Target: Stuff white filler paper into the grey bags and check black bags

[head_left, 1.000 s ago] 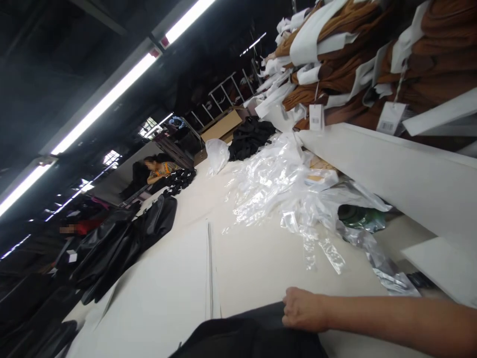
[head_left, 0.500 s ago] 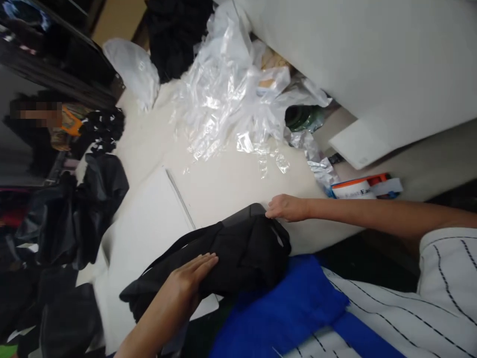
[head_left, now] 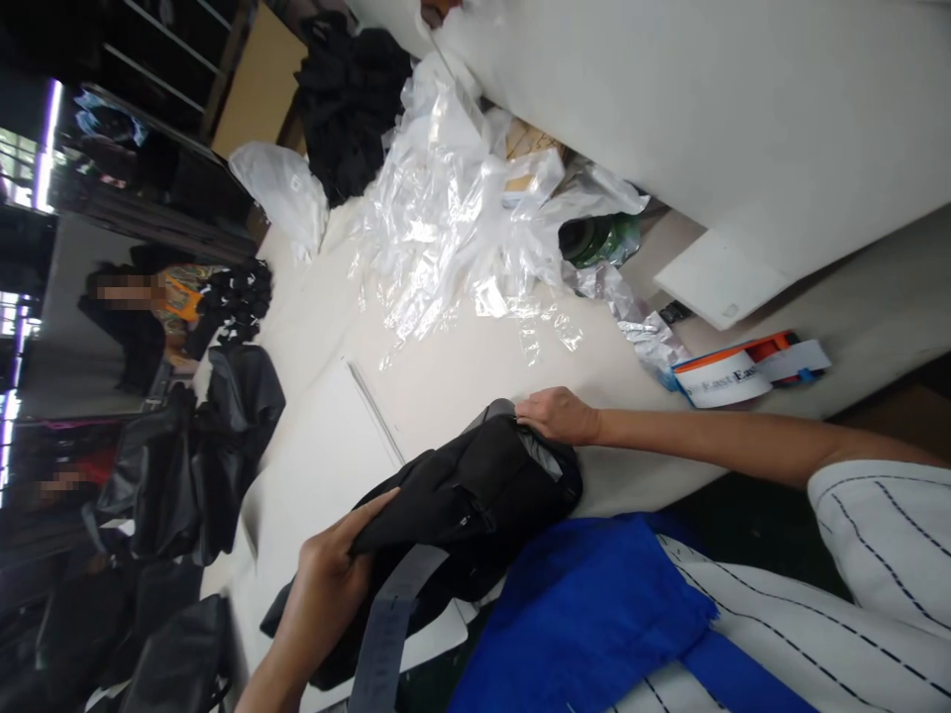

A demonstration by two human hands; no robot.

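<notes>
A black fabric bag (head_left: 475, 485) lies at the table's near edge, its grey lining showing at the right end. My right hand (head_left: 557, 416) pinches the rim of the bag at that end. At the bag's left part, my left hand (head_left: 331, 569) grips a fold, thumb on top and the other fingers hidden beneath. A grey printed strip (head_left: 393, 619) hangs beside my left hand. Under the bag is a white board (head_left: 312, 446) on the cream-covered table (head_left: 438, 386).
Clear plastic bags (head_left: 453, 218) are heaped behind. A white and orange packet (head_left: 724, 376) lies to the right near a large white panel (head_left: 743, 119). Black bags (head_left: 230, 446) stand at the left. Another person (head_left: 178, 297) is at the far left.
My left hand has gone from lying flat on the bag to gripping its fold. The bag has turned, showing a zip, more lining and the grey strip. The view has shifted slightly.
</notes>
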